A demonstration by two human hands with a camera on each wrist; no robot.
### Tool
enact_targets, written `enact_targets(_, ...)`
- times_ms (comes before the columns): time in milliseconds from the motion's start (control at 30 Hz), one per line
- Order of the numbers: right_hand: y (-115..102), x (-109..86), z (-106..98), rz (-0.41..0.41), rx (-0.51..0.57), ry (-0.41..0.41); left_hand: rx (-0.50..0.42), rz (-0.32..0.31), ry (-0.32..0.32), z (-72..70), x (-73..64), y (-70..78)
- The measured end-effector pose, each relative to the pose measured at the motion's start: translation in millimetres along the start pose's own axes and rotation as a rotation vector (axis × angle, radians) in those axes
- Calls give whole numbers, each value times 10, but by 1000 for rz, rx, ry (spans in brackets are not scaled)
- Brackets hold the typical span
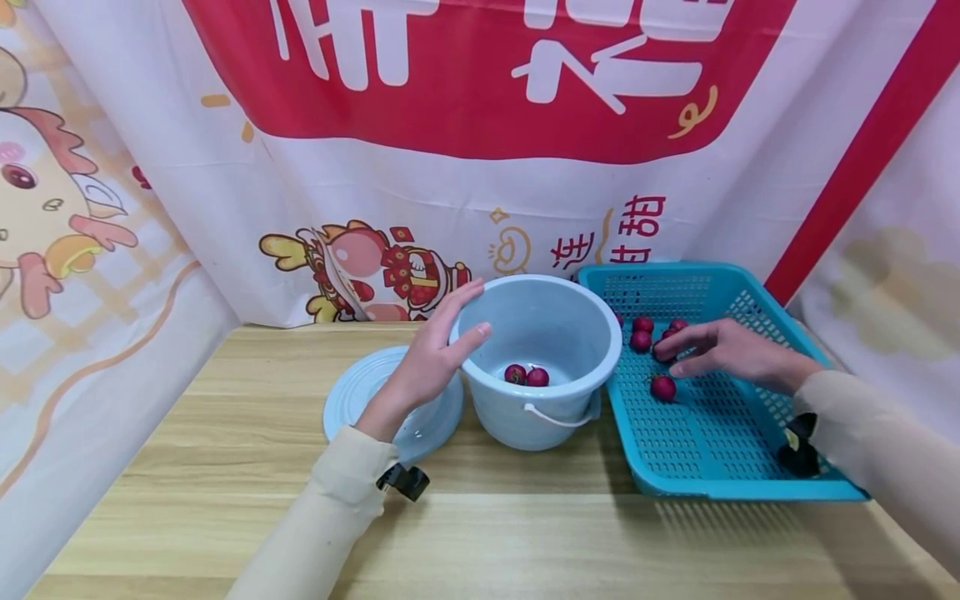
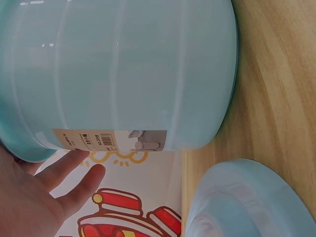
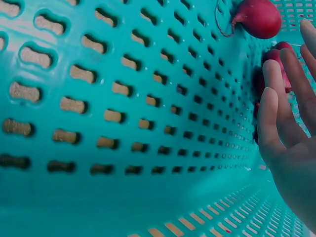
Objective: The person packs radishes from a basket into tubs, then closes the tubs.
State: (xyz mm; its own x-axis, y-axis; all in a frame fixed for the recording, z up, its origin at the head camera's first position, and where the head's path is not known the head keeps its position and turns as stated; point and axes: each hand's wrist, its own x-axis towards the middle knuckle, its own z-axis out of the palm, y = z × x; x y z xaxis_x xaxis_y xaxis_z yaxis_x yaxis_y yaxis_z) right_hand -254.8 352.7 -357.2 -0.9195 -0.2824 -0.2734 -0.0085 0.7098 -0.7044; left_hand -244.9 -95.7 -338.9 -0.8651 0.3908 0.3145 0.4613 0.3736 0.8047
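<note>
My left hand (image 1: pixel 438 346) rests at the left rim of a light blue bucket (image 1: pixel 517 417), its fingers spread along the edge. Two red radishes (image 1: pixel 537 377) lie on the bucket's floor. Inside a teal basket (image 1: pixel 648 467), my right hand (image 1: pixel 723 350) hovers low over more radishes, thumb and fingers apart. One radish (image 1: pixel 663 387) sits just below its thumb. In the right wrist view, a radish (image 3: pixel 257 19) with a thin root lies on the basket mesh, and the fingers (image 3: pixel 276 103) partly hide others.
A round light blue lid (image 1: pixel 352 392) lies on the wooden table (image 1: pixel 225 467) left of the bucket, partly under my left forearm. The bucket's white handle (image 1: pixel 558 421) hangs down at its front. A printed curtain (image 1: pixel 450 192) hangs behind the table.
</note>
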Motion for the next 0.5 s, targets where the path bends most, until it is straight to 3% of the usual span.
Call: enact_targets(500,40,61,63,37,-46,-90,-17,11,-7,-6,-7,12)
